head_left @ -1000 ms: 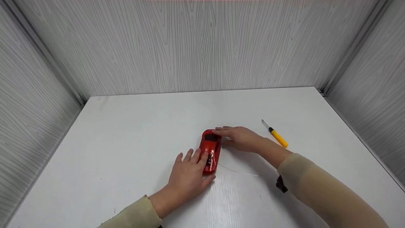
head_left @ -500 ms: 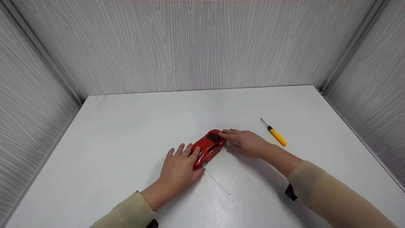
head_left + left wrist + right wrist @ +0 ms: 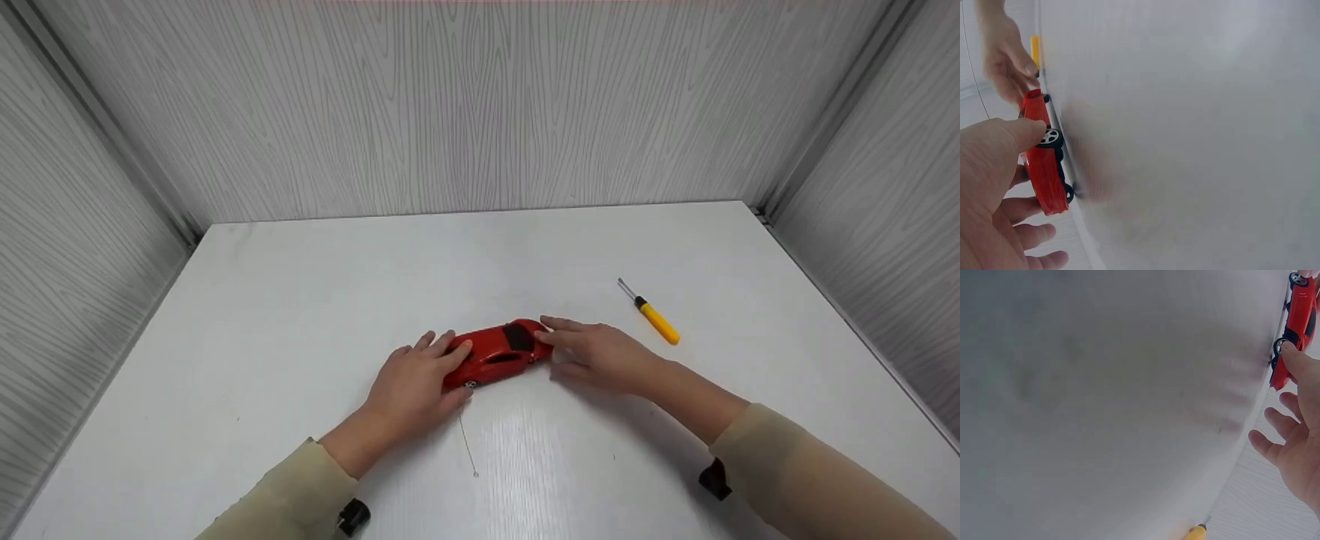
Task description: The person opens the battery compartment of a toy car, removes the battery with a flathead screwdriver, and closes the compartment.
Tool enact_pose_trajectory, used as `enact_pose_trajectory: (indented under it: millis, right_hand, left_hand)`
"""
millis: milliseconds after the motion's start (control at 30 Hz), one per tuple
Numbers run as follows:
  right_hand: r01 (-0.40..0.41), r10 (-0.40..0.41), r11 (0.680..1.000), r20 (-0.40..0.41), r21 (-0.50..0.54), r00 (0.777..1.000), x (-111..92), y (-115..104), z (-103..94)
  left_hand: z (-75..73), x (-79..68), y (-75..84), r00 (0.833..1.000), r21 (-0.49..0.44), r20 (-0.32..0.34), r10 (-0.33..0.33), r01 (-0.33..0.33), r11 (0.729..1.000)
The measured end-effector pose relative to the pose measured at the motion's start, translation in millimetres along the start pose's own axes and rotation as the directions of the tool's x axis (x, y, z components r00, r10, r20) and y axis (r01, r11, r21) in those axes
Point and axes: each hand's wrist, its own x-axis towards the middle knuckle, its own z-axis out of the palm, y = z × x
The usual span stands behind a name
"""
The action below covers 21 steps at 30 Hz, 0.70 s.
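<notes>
A red toy car (image 3: 487,354) with dark windows sits wheels down on the white table, lying nearly crosswise in the head view. Its left end is held by my left hand (image 3: 412,382), thumb on the near side by a wheel and fingers over the far side. At the other end my right hand (image 3: 604,356) pinches the body between thumb and index finger, its other fingers spread in the right wrist view. A thin wire (image 3: 467,446) with a tiny loop at its tip runs from near my left thumb toward the front. Both hands cover the car's ends.
A screwdriver (image 3: 651,313) with a yellow handle lies on the table (image 3: 315,300) behind and right of my right hand. Pale wood-grained panels (image 3: 465,105) stand around the back and both sides.
The car has turned clockwise from pointing lengthwise to nearly crosswise, both hands staying on it. The thin wire has swung round to the left with it. The screwdriver stays put.
</notes>
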Motion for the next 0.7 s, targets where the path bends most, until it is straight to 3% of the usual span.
enact_pose_trajectory:
  millis: [700]
  right_hand:
    - [0.046, -0.046, 0.999, -0.002, -0.020, 0.999, -29.6, -9.0, 2.7]
  left_hand:
    - [-2.2, 5.6, -11.1, 0.993, -0.181, 0.091, 0.072, -0.054, 0.982]
